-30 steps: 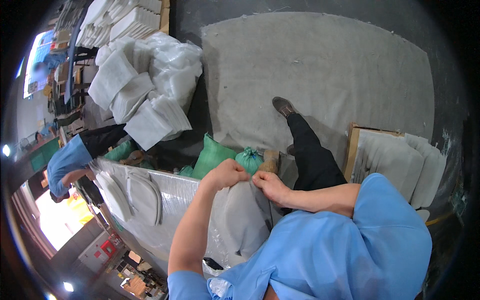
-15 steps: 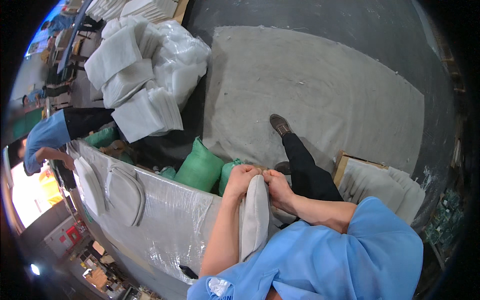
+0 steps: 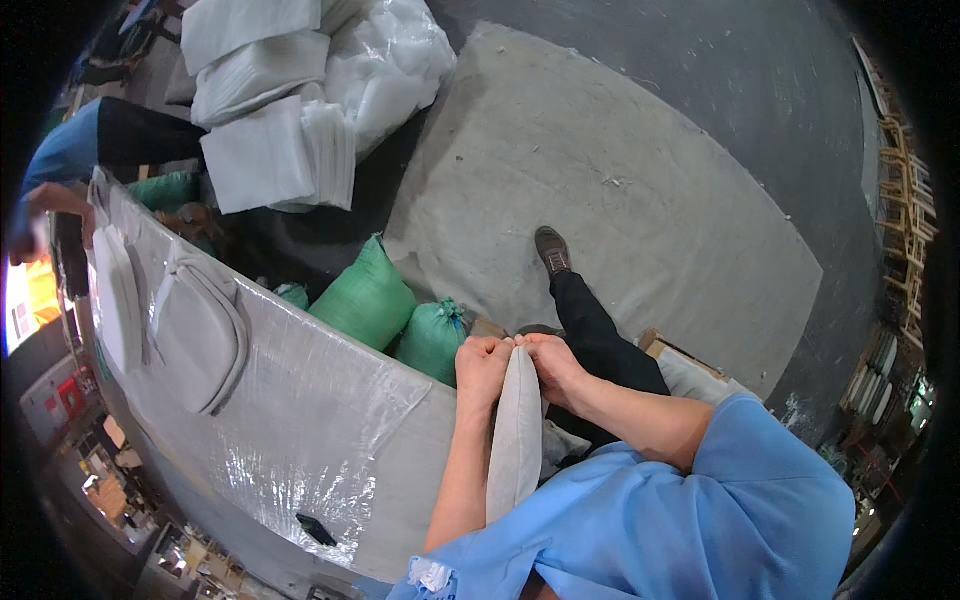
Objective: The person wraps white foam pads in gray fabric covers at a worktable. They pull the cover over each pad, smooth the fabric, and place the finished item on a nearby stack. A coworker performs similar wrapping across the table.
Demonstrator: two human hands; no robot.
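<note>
A light grey seat cushion (image 3: 514, 445) stands on edge in front of my body, its far end pinched in both hands. My left hand (image 3: 484, 368) is closed on the cushion's left side at that end, fingers bunched together. Against the opposite side, my right hand (image 3: 555, 366) is also closed, its fingertips meeting the left ones at the top edge. What the fingertips do at the seam is too small to make out. The cushion's near end rests by my blue shirt.
On the left, a film-covered table (image 3: 300, 420) bears grey cushions (image 3: 205, 335) and a black device (image 3: 316, 530). Green sacks (image 3: 366, 295) stand beyond its edge. White foam sheets (image 3: 262, 160) are piled farther off. A co-worker (image 3: 65, 150) leans over the table's far end. A box (image 3: 690, 368) sits right of my leg.
My view has turned and shifted, so table, sacks and foam pile sit differently in it. Both hands stay closed at the cushion's far end, which looks narrower and more edge-on now.
</note>
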